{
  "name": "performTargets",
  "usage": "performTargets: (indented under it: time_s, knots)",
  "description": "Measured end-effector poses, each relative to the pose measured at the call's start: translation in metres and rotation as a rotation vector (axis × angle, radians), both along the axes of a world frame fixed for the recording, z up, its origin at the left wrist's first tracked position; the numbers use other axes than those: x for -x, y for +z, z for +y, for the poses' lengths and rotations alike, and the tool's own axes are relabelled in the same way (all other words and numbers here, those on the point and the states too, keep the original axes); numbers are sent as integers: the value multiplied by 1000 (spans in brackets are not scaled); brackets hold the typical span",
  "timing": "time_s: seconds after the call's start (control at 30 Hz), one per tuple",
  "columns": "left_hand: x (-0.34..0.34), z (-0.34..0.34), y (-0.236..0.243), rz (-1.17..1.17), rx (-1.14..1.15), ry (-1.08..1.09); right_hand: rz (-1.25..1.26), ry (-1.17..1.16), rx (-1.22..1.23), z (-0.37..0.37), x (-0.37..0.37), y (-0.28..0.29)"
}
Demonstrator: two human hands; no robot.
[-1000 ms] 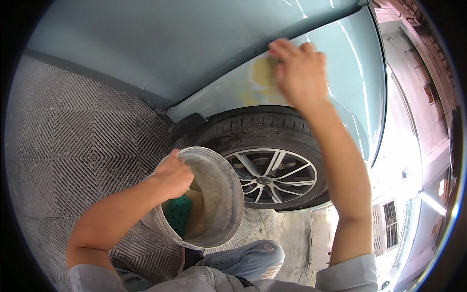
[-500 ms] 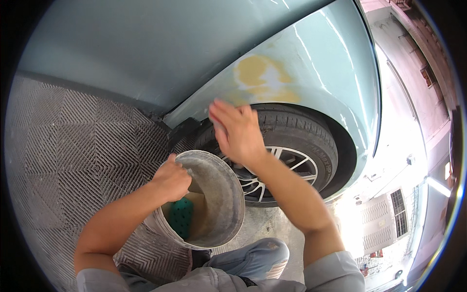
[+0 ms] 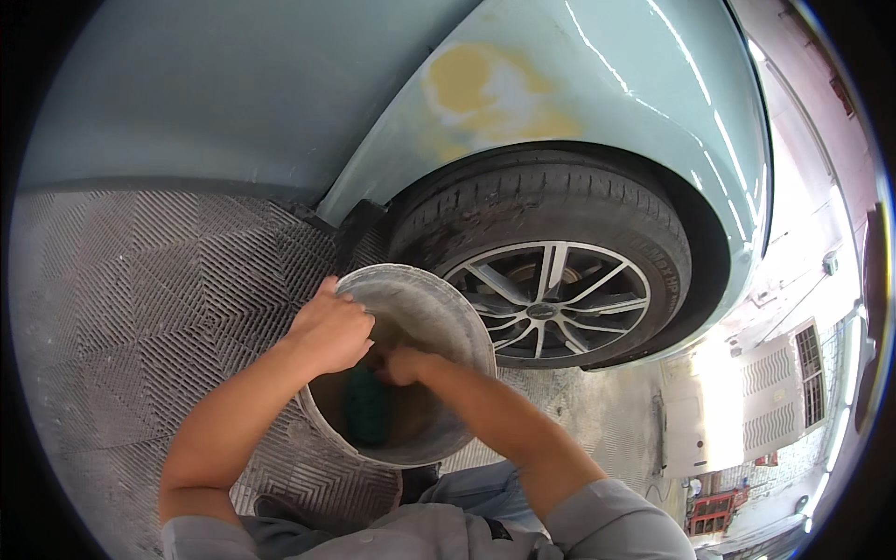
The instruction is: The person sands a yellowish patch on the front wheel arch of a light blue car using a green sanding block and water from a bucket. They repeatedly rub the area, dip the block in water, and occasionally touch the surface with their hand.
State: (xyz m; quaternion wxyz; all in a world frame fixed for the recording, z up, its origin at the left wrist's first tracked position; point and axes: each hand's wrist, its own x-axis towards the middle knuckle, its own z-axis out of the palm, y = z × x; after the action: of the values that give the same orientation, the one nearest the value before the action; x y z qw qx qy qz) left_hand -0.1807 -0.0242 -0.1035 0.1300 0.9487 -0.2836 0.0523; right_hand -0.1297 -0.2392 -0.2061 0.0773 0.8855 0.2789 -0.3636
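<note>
I see the left hand (image 3: 331, 331) closed over the upper-left rim of the round bucket (image 3: 453, 313), gripping it. The right hand (image 3: 401, 364) is down inside the bucket, right by a dark green block (image 3: 369, 411); its fingers are blurred and shaded, so I can't tell how far they're open or whether they hold anything. The block sits low in the bucket, in shadow. The bucket's grey wall looks scuffed and stained. Beyond the bucket's right side, the black tyre (image 3: 644, 233) carries lettering on its sidewall.
</note>
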Motion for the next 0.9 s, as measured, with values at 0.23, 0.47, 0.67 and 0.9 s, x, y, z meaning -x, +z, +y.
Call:
performTargets:
  time_s: [0.23,0.47,0.67,0.9]
  knots:
    - [-1,-1,5,22,-73,-10,77,-26,177,-2,-12,1]
    - [0,0,3,2,-61,-4,181,-440,-305,4,-23,78]
    - [-1,1,1,-2,-34,-12,-264,-209,-346,-24,-26,151]
    - [-1,1,6,1,-46,-15,-178,-653,-1048,-17,-34,185]
